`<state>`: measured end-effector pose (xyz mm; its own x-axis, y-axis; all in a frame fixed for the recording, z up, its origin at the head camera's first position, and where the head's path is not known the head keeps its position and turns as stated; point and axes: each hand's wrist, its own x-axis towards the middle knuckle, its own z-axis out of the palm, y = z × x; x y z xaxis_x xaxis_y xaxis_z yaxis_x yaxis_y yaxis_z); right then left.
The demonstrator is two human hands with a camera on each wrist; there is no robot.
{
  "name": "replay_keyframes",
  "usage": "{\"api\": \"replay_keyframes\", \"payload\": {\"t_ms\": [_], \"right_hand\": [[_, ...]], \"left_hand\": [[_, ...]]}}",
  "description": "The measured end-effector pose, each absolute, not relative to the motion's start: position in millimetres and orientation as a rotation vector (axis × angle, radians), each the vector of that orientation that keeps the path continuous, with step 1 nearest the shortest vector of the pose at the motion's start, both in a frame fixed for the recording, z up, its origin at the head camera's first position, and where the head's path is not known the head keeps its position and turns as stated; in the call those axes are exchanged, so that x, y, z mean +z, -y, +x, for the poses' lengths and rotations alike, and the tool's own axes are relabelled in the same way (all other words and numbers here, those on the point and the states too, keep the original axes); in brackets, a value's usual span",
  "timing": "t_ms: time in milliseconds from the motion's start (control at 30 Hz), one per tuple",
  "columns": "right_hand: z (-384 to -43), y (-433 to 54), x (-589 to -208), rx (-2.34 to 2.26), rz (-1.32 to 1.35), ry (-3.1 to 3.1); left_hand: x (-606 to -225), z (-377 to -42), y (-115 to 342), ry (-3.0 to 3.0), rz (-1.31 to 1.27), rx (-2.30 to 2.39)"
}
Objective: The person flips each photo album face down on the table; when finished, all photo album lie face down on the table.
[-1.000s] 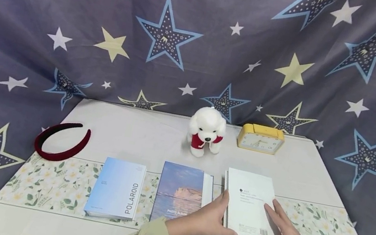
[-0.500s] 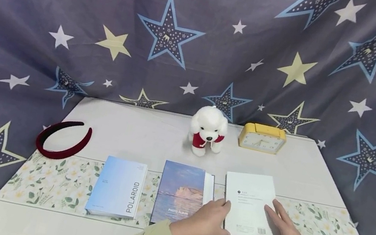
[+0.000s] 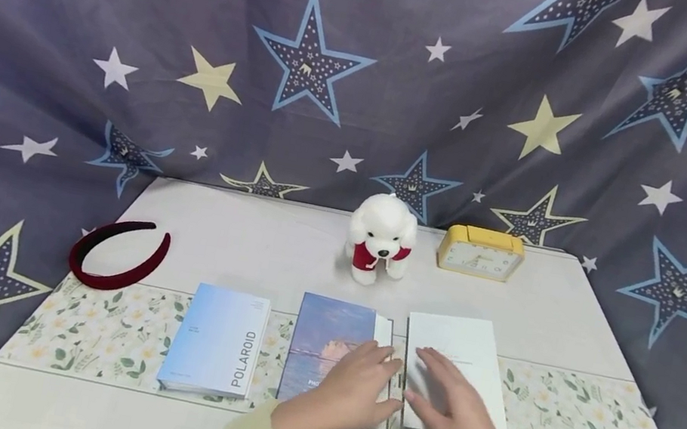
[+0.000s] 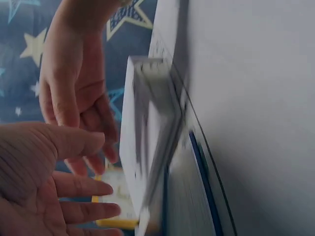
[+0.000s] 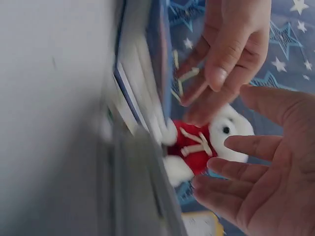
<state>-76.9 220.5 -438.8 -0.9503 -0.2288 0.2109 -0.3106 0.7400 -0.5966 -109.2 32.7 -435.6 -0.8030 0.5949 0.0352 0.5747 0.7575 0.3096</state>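
A white book (image 3: 456, 336) with small faint print lies flat on the right of the table. My right hand (image 3: 454, 410) hovers above its lower left part, fingers spread. Close on its left lies a photo album (image 3: 331, 323) with a sea and cliff picture on its cover. My left hand (image 3: 354, 389) is over the album's right side and hides part of the cover. In the left wrist view, both hands are raised off the white book (image 4: 129, 123) with relaxed fingers. The right wrist view also has nothing in either hand.
A pale blue POLAROID album (image 3: 214, 341) lies left of the photo album. Behind the books stand a white plush dog (image 3: 383, 225) in red and a yellow alarm clock (image 3: 481, 254). A dark red headband (image 3: 114, 279) lies far left. A starry curtain (image 3: 300, 145) hangs behind.
The white book has shifted slightly left, nearer the photo album. Both hands have let go of its sides; the left hand moved left over the album, the right hand moved left over the book.
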Motion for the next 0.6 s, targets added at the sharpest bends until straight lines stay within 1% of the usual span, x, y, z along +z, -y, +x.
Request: {"api": "replay_keyframes", "payload": {"t_ms": [200,267,367,600], "right_hand": [[-79,-198,-452,1.328,0.541,2.860],[-78,-192,-455,1.423,0.533,2.855],[-76,-182,-454,1.532,0.433,2.866],[-73,-162,-446,1.752,0.113,2.836]], "left_hand": [[-448,-105,2,-2.962,0.732,0.576],[-450,-103,10,-2.989,0.656,0.583],[-453,-101,21,-3.022,0.585,0.594],[-456,-92,33,-3.008,0.549,0.721]]}}
